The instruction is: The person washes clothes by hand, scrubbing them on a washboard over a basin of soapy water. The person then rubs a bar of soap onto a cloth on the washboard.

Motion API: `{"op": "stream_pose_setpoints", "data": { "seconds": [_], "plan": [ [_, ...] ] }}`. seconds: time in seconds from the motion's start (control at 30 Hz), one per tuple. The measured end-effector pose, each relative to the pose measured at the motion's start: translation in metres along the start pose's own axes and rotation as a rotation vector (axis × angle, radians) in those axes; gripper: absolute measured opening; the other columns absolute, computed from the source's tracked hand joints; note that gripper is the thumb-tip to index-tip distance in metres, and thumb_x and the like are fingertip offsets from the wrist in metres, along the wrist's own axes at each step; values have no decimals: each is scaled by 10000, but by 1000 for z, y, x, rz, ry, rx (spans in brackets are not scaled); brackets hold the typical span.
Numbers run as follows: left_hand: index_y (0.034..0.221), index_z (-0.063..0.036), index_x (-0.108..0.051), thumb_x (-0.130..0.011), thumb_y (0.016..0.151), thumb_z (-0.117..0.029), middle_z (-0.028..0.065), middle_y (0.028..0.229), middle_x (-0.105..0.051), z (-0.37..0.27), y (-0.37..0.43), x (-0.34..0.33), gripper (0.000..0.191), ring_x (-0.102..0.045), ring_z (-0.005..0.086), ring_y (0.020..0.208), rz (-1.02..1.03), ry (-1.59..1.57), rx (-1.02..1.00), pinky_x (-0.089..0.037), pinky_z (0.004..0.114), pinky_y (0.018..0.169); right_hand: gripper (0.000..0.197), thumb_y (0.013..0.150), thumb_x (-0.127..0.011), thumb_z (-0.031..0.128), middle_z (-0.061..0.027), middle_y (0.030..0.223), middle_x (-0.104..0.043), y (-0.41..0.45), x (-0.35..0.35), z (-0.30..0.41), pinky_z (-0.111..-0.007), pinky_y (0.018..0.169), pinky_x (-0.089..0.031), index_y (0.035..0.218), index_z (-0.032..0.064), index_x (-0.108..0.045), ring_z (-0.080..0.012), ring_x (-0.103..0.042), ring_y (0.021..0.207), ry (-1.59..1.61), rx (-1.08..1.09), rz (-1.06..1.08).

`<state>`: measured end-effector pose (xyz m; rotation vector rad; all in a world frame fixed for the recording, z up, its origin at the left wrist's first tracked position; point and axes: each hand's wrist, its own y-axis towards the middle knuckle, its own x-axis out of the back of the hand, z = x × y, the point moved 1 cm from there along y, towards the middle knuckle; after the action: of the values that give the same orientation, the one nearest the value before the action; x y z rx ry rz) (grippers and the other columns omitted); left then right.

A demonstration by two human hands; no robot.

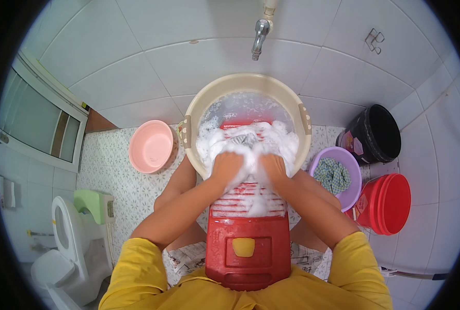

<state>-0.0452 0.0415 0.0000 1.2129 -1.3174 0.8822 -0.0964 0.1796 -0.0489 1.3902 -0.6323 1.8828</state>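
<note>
A red plastic washboard (pixel 249 228) leans from my lap into a beige plastic basin (pixel 249 79) of soapy water. A yellow piece, perhaps soap, sits in the recess at its near end. Thick white suds cover its ridges and a grey patterned cloth (pixel 243 140). My left hand (pixel 228 166) and my right hand (pixel 272 167) are side by side over the board, both curled into the suds on the cloth. Foam hides the fingertips and most of the cloth.
A pink basin (pixel 151 146) stands at left, near a toilet (pixel 65 232) and a green plastic stool (pixel 94 205). At right are a purple basin (pixel 355 174) holding a checked cloth (pixel 332 176), a black bucket (pixel 383 133) and a red bucket (pixel 396 203). A metal tap (pixel 259 38) hangs above.
</note>
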Motion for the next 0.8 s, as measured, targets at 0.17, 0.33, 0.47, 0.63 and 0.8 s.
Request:
{"op": "stream_pose_setpoints", "data": {
  "seconds": [0.17,0.33,0.47,0.63,0.8],
  "plan": [
    [579,-81,-616,-576,651,-174,112,590,-603,-9,-47,10,124,-606,263,566,107,-51,-131,-477,375,496,140,642,-577,173,-133,597,-589,-56,33,27,-411,519,-460,665,36,-594,-306,-600,568,112,180,-106],
    [613,-92,-620,-571,669,-158,118,613,-615,11,4,-24,99,-628,248,593,-78,11,119,-496,371,520,98,655,-577,144,-139,626,-608,0,26,21,-393,543,-484,645,48,-595,-291,-622,600,-92,-16,-119],
    [631,-84,-624,-525,716,-103,116,636,-625,31,54,-48,131,-637,252,622,-51,89,214,-506,364,545,93,682,-541,112,-148,664,-627,44,9,1,-393,553,-491,651,56,-609,-295,-637,637,-99,-144,-199],
    [704,-67,-637,-514,740,-131,132,715,-642,50,46,-63,144,-645,265,681,-101,57,265,-511,382,582,140,733,-487,128,-195,674,-604,42,7,3,-455,576,-468,687,34,-580,-355,-608,630,-24,-90,-128],
    [777,-15,-599,-496,738,-206,223,788,-618,17,26,-8,221,-621,351,761,121,-255,253,-487,424,664,223,795,-478,205,-206,683,-601,-4,23,5,-449,594,-476,699,26,-570,-374,-599,642,67,-5,-66]
  ]
}}
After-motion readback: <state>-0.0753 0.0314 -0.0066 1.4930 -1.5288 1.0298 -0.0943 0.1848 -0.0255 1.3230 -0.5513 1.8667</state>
